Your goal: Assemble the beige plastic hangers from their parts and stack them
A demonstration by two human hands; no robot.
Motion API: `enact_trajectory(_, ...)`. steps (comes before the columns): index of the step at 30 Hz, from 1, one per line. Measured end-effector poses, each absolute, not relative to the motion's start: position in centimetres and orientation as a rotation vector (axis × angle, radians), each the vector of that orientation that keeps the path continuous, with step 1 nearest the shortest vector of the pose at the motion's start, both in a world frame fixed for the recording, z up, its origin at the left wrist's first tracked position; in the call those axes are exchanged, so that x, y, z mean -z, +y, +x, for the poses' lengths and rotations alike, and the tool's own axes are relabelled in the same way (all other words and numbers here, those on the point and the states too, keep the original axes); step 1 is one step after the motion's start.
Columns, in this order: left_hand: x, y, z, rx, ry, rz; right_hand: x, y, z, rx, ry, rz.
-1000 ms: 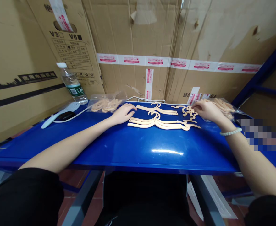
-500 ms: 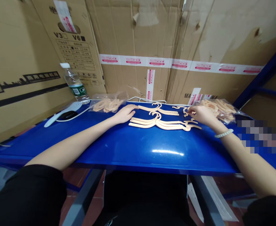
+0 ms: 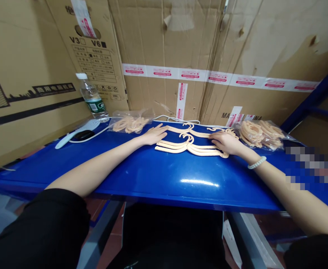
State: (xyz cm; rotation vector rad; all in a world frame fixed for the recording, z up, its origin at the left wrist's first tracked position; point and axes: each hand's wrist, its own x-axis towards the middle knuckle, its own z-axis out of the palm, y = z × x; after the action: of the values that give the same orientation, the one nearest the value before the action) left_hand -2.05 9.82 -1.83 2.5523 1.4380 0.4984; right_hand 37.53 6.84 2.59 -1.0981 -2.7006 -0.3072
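Several beige plastic hangers [image 3: 189, 145] lie in a row on the blue table [image 3: 164, 175]. My left hand [image 3: 154, 134] rests flat beside their left ends, fingers stretched out and touching the tip of the far hanger. My right hand [image 3: 225, 142] lies palm down on the right ends of the hangers, fingers loosely spread; small beige pieces [image 3: 231, 131] sit just behind it. A white bead bracelet [image 3: 256, 163] circles my right wrist.
Clear bags of beige parts lie at the back left [image 3: 130, 122] and back right [image 3: 260, 133]. A water bottle [image 3: 92, 98], a white cabled device [image 3: 74, 133] and a white cord [image 3: 178, 119] are at the back. Cardboard boxes [image 3: 180, 56] wall the table.
My right hand has moved left from the bag and small pieces onto the right ends of the hangers. My left hand stays at their left ends. The view has shifted slightly.
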Motion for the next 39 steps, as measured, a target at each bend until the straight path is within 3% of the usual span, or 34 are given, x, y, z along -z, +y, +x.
enact_trajectory(8,1.9,10.2,-2.3,-0.799,1.355,2.655,-3.2,6.8,37.8,0.227,-2.606,-1.115)
enact_trajectory(18,2.2,10.2,-1.9,-0.811,1.249,2.703,-5.5,7.4,42.9,0.357,-2.617,-1.286)
enact_trajectory(30,1.2,9.3,-1.1,-0.836,1.244,2.736,-4.3,6.8,39.8,0.822,-2.761,-1.298)
enact_trajectory(34,0.6,8.9,-1.1,-0.833,1.247,2.766,-4.3,6.4,39.6,0.688,-2.523,-1.29)
enact_trajectory(39,-0.3,8.1,-1.4,-0.898,1.262,2.805,-4.6,5.8,39.5,0.165,-2.057,-1.346)
